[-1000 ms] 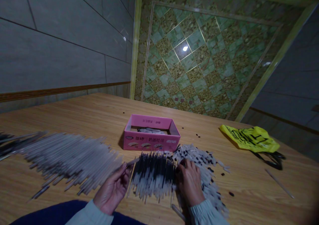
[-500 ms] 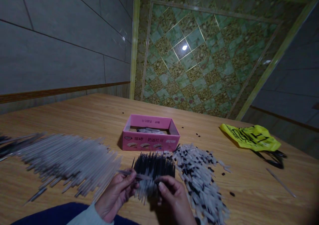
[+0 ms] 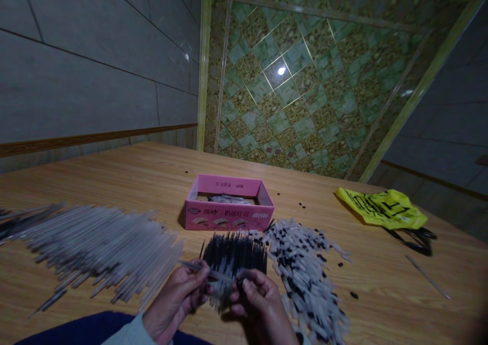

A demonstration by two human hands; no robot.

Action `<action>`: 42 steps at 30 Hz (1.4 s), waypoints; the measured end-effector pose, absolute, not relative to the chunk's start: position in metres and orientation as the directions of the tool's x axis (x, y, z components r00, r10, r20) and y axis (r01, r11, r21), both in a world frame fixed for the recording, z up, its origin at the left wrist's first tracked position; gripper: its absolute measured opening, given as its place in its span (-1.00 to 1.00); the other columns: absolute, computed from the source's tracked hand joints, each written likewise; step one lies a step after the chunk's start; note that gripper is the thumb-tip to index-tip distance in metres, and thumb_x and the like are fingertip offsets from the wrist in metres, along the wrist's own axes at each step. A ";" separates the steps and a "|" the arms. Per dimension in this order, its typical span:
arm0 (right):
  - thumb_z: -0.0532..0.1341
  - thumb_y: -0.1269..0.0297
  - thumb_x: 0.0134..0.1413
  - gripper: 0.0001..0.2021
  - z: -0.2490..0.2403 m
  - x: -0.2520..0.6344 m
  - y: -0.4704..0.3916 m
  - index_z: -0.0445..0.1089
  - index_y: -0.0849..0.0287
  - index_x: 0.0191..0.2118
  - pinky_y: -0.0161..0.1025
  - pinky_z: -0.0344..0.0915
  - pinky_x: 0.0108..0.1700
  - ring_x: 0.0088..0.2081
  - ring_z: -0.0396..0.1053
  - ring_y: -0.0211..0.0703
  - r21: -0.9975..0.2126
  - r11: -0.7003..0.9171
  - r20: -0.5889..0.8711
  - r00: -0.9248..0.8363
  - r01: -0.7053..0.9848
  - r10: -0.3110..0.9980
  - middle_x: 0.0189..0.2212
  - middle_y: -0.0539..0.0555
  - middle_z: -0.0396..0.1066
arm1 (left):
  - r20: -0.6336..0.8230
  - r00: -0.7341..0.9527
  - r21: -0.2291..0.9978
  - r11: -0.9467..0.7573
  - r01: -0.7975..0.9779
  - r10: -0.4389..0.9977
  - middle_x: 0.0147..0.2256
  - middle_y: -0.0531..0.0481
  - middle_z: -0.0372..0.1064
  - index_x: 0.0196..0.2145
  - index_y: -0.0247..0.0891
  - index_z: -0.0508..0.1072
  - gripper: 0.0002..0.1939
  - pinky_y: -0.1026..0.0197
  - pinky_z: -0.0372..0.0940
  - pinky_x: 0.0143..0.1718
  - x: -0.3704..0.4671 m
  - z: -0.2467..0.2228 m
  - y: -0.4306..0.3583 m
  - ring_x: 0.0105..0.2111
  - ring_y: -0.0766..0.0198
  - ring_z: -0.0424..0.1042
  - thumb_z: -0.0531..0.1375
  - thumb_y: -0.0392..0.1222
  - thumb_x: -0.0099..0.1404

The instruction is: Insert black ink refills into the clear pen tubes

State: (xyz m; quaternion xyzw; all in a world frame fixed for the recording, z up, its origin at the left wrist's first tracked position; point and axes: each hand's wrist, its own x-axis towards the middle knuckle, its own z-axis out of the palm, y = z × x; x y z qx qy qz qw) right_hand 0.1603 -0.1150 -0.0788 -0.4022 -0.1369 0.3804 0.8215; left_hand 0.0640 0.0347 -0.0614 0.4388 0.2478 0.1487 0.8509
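Pinched between thumb and fingers of my left hand (image 3: 181, 296) is a thin, translucent pen barrel (image 3: 219, 275) pointing right. My right hand (image 3: 263, 302) is closed at the barrel's far end, gripping a small dark piece (image 3: 241, 281) largely covered by the fingers. Behind and below both hands lies a bundle of thin black-tipped sticks (image 3: 234, 253), which look like pen refills. To the left spreads a wide heap of clear barrels (image 3: 102, 248). A pile of short whitish cap-like pieces mixed with black plugs (image 3: 305, 279) lies right of my right hand.
Just beyond the bundle stands an open pink box (image 3: 229, 218) with whitish pieces inside. A yellow bag (image 3: 381, 208) with black handles lies at the right, near a single loose stick (image 3: 427, 276). Small black bits dot the wooden table (image 3: 145, 172), which meets a tiled wall on the left.
The right fingers have curled in slightly around the barrel's end and the dark piece. The left hand keeps its pinch on the barrel. The whole view has shifted a little.
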 end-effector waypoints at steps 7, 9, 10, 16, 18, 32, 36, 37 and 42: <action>0.45 0.26 -0.25 -0.68 -0.068 0.163 -0.118 0.37 0.29 -0.38 -0.39 0.38 -0.44 -0.47 0.47 -0.24 -0.717 0.348 -0.184 0.646 -0.603 0.741 -0.46 0.14 0.51 | -0.302 0.825 0.817 0.575 -0.034 0.477 -0.53 0.05 0.42 -0.41 -0.30 0.31 -0.66 0.41 0.27 -0.62 0.065 -0.060 0.035 -0.60 0.42 0.39 0.39 -0.16 -0.04; 0.46 0.26 -0.29 -0.68 -0.068 0.163 -0.118 0.35 0.28 -0.44 -0.39 0.38 -0.47 -0.49 0.45 -0.25 -0.717 0.322 -0.213 0.634 -0.618 0.744 -0.48 0.14 0.50 | -0.298 0.828 0.813 0.581 -0.040 0.474 -0.53 0.06 0.42 -0.40 -0.29 0.30 -0.65 0.42 0.27 -0.62 0.065 -0.063 0.036 -0.60 0.42 0.39 0.38 -0.15 -0.04; 0.46 0.25 -0.29 -0.68 -0.070 0.163 -0.117 0.34 0.28 -0.47 -0.39 0.37 -0.50 -0.53 0.43 -0.27 -0.725 0.322 -0.207 0.638 -0.609 0.742 -0.51 0.11 0.48 | -0.297 0.830 0.810 0.585 -0.043 0.472 -0.53 0.06 0.42 -0.39 -0.29 0.29 -0.64 0.42 0.26 -0.63 0.065 -0.065 0.037 -0.60 0.43 0.39 0.38 -0.14 -0.03; 0.43 0.14 -0.24 -0.67 -0.092 0.160 -0.110 0.45 0.31 -0.41 -0.40 0.25 -0.66 -0.70 0.17 -0.41 -0.858 0.339 -0.069 0.740 -0.387 0.669 -0.70 -0.07 0.28 | -0.318 0.825 0.803 0.595 -0.027 0.467 -0.54 0.10 0.41 -0.37 -0.26 0.26 -0.63 0.44 0.27 -0.61 0.066 -0.068 0.038 -0.60 0.44 0.41 0.38 -0.15 -0.02; 0.43 0.14 -0.25 -0.68 -0.095 0.158 -0.108 0.49 0.31 -0.41 -0.38 0.24 -0.65 -0.68 0.19 -0.39 -0.886 0.349 -0.010 0.763 -0.307 0.647 -0.68 -0.06 0.27 | -0.314 0.827 0.804 0.593 -0.029 0.466 -0.55 0.11 0.40 -0.38 -0.27 0.26 -0.64 0.44 0.26 -0.61 0.066 -0.067 0.038 -0.59 0.44 0.41 0.37 -0.14 -0.01; 0.41 0.22 -0.26 -0.76 -0.087 0.163 -0.117 0.42 0.24 -0.47 -0.41 0.15 -0.53 -0.57 0.22 -0.32 -0.976 0.210 0.160 0.827 0.052 0.538 -0.63 -0.04 0.31 | -0.317 0.826 0.833 0.554 0.007 0.466 -0.55 0.09 0.40 -0.38 -0.27 0.26 -0.59 0.40 0.23 -0.62 0.066 -0.060 0.033 -0.59 0.42 0.38 0.39 -0.08 -0.06; 0.39 0.24 -0.25 -0.80 -0.082 0.159 -0.117 0.42 0.23 -0.49 -0.41 0.15 -0.53 -0.57 0.22 -0.31 -0.977 0.197 0.178 0.827 0.083 0.534 -0.63 -0.05 0.30 | -0.308 0.825 0.841 0.541 0.002 0.475 -0.58 0.11 0.37 -0.41 -0.27 0.28 -0.59 0.39 0.22 -0.63 0.066 -0.058 0.031 -0.60 0.41 0.37 0.39 -0.05 -0.09; 0.38 0.25 -0.24 -0.81 -0.082 0.158 -0.117 0.41 0.23 -0.50 -0.41 0.16 -0.52 -0.56 0.23 -0.30 -0.977 0.194 0.180 0.829 0.088 0.529 -0.62 -0.05 0.31 | -0.308 0.825 0.842 0.540 0.003 0.475 -0.59 0.12 0.37 -0.41 -0.27 0.28 -0.58 0.39 0.21 -0.63 0.066 -0.058 0.031 -0.60 0.41 0.37 0.40 -0.05 -0.10; 0.36 0.28 -0.24 -0.83 -0.082 0.159 -0.118 0.41 0.22 -0.49 -0.39 0.17 -0.53 -0.56 0.25 -0.28 -0.983 0.146 0.173 0.839 0.113 0.516 -0.61 -0.04 0.32 | -0.309 0.824 0.851 0.525 0.016 0.476 -0.58 0.10 0.39 -0.41 -0.26 0.27 -0.58 0.40 0.17 -0.65 0.066 -0.058 0.031 -0.63 0.43 0.36 0.39 -0.05 -0.09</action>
